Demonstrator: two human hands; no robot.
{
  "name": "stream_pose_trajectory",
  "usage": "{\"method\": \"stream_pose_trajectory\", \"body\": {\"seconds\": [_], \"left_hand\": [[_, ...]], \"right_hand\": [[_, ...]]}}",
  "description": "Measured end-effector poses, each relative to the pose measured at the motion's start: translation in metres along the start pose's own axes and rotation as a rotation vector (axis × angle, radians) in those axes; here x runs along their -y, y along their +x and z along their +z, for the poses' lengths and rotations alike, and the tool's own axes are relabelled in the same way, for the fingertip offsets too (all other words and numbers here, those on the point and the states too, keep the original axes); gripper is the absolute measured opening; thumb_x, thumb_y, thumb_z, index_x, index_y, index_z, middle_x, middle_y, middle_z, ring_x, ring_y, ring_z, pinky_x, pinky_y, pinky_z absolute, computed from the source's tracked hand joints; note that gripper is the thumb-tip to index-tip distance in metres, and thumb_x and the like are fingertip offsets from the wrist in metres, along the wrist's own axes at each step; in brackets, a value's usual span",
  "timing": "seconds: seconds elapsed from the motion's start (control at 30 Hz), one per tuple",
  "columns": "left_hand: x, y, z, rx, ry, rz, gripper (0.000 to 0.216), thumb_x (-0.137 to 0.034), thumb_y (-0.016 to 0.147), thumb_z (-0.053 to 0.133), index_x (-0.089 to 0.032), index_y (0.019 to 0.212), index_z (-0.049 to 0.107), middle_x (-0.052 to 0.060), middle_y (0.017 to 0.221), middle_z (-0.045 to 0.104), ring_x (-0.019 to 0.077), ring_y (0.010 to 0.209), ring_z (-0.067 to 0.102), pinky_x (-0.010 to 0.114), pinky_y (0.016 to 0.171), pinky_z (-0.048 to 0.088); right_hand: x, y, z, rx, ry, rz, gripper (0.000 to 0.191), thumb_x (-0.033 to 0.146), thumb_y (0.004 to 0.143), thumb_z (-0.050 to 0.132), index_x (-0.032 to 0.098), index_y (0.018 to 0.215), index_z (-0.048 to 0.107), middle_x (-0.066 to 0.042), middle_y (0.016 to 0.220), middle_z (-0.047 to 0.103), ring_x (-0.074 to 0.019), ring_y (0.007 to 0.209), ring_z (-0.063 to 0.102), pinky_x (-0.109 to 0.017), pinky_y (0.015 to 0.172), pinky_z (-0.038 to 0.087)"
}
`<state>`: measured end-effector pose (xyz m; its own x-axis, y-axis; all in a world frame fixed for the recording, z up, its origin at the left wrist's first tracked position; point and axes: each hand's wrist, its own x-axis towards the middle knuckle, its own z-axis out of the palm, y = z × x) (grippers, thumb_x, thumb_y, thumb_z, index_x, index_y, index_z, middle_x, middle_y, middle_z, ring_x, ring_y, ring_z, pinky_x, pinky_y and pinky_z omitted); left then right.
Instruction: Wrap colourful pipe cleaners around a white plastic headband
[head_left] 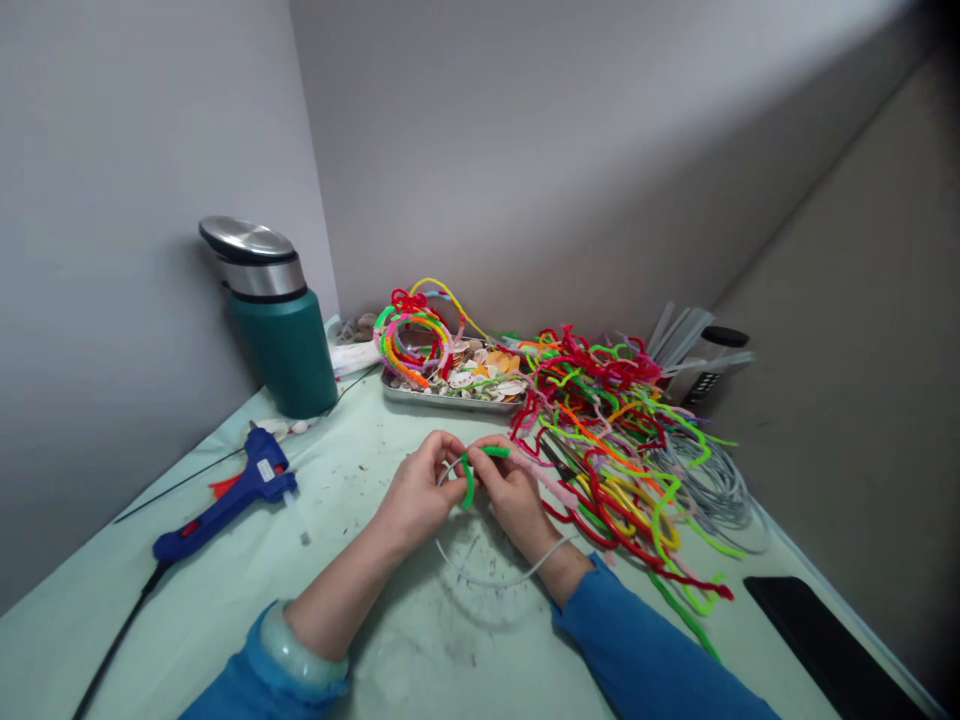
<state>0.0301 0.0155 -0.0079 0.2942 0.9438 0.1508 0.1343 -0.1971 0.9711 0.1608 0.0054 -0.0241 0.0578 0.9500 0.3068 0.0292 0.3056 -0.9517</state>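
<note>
Over the middle of the table, my left hand [421, 490] pinches a thin grey wire [495, 583] that curves in a loop below both hands. My right hand [516, 498] has its thumb and fingers closed on a fuzzy pipe cleaner [469, 485]. Its green part bends across the wire near the fingertips of both hands. A pink length [546, 475] reaches out to the right behind my right hand; whether it is one piece with the green part I cannot tell. The fingertips nearly meet and partly hide where wire and pipe cleaner touch.
To the right lies a tangled heap of colourful pipe cleaners [600, 390], with scissors [556, 455] and a grey wire coil [712, 485]. A metal tray [454, 402] holds shells and coloured rings. A blue glue gun [225, 495], green bottle [283, 350] and black phone-like slab [825, 640] stand around.
</note>
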Motion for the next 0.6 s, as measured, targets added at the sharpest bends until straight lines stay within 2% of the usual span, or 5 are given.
{"method": "stream_pose_trajectory", "body": {"seconds": [0.2,0.33,0.47,0.6], "left_hand": [[-0.0002,-0.0005,0.0008,-0.016,-0.01,-0.017,0.02,-0.018,0.067,0.057,-0.019,0.085,0.048,-0.007,0.062,0.05,0.0042,0.045,0.04,0.016,0.045,0.032],[0.0017,0.0004,0.0002,-0.026,-0.038,-0.042,0.02,-0.029,0.07,0.058,-0.018,0.085,0.049,-0.006,0.061,0.053,0.004,0.041,0.04,0.016,0.041,0.031],[0.0005,0.0022,-0.0002,-0.023,-0.107,-0.099,0.026,-0.041,0.073,0.055,-0.017,0.082,0.049,-0.003,0.063,0.059,0.0044,0.036,0.039,0.017,0.035,0.029],[-0.0068,0.0027,-0.0008,-0.037,-0.196,-0.193,0.029,-0.044,0.073,0.054,-0.016,0.074,0.048,-0.002,0.061,0.06,0.0039,0.032,0.036,0.018,0.033,0.029]], "right_hand": [[-0.0013,0.001,0.0007,-0.001,0.034,0.024,0.014,0.033,0.08,0.054,0.019,0.08,0.053,0.002,0.066,0.052,-0.0114,0.059,0.05,-0.022,0.051,0.041],[-0.0024,0.0017,0.0011,-0.032,0.003,0.001,0.014,0.033,0.08,0.054,0.019,0.078,0.053,0.003,0.063,0.049,-0.0095,0.054,0.046,-0.021,0.049,0.039],[-0.0016,0.001,0.0007,-0.029,-0.048,-0.026,0.014,0.032,0.08,0.053,0.019,0.078,0.055,0.002,0.061,0.052,-0.0098,0.053,0.046,-0.021,0.048,0.039],[0.0006,-0.0003,0.0005,-0.03,-0.086,-0.034,0.014,0.033,0.08,0.054,0.018,0.078,0.056,0.001,0.061,0.052,-0.0101,0.052,0.047,-0.022,0.049,0.04]]}}
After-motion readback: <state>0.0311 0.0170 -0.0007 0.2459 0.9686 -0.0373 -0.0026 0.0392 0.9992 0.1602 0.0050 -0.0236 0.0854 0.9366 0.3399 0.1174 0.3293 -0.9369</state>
